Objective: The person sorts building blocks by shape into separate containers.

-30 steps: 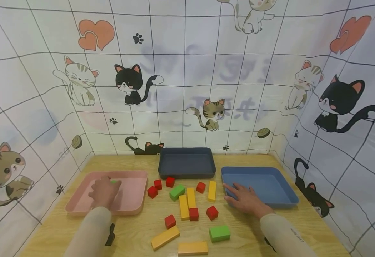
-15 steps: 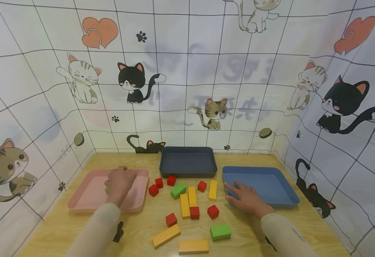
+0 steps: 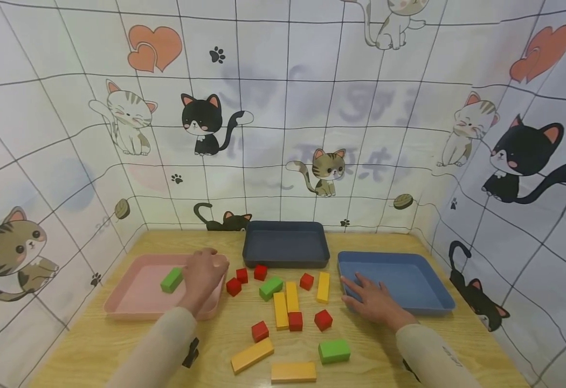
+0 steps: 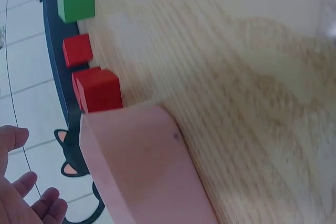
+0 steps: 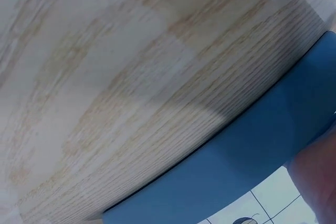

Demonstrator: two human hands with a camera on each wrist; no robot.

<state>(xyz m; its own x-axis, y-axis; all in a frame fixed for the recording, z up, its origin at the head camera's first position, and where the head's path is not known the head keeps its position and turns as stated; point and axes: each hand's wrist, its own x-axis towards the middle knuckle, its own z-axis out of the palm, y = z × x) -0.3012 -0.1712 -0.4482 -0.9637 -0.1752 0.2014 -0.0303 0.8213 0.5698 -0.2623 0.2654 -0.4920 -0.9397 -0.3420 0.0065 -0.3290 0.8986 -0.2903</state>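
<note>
My left hand (image 3: 202, 274) is over the right side of the pink tray (image 3: 132, 291), its fingers loosely bent with nothing in them. In the left wrist view its fingertips (image 4: 51, 203) appear beyond the tray wall, apart from any block. A green block (image 3: 172, 280) lies inside the pink tray, left of the hand. My right hand (image 3: 372, 299) rests at the near left rim of the blue tray (image 3: 411, 280), fingers spread and holding nothing. Closest to the left hand among the loose blocks is a red cube (image 3: 234, 286), just outside the pink tray.
A dark tray (image 3: 286, 264) stands at the back middle. Between the trays lie several red cubes, several yellow blocks (image 3: 280, 311), and green blocks, one (image 3: 270, 288) farther back and one (image 3: 333, 351) near the front. A cat-printed cloth (image 3: 273, 108) walls in the table.
My left hand has moved right across the pink tray, away from the green block, which now shows fully. The right hand stays at the blue tray. The view has shifted slightly.
</note>
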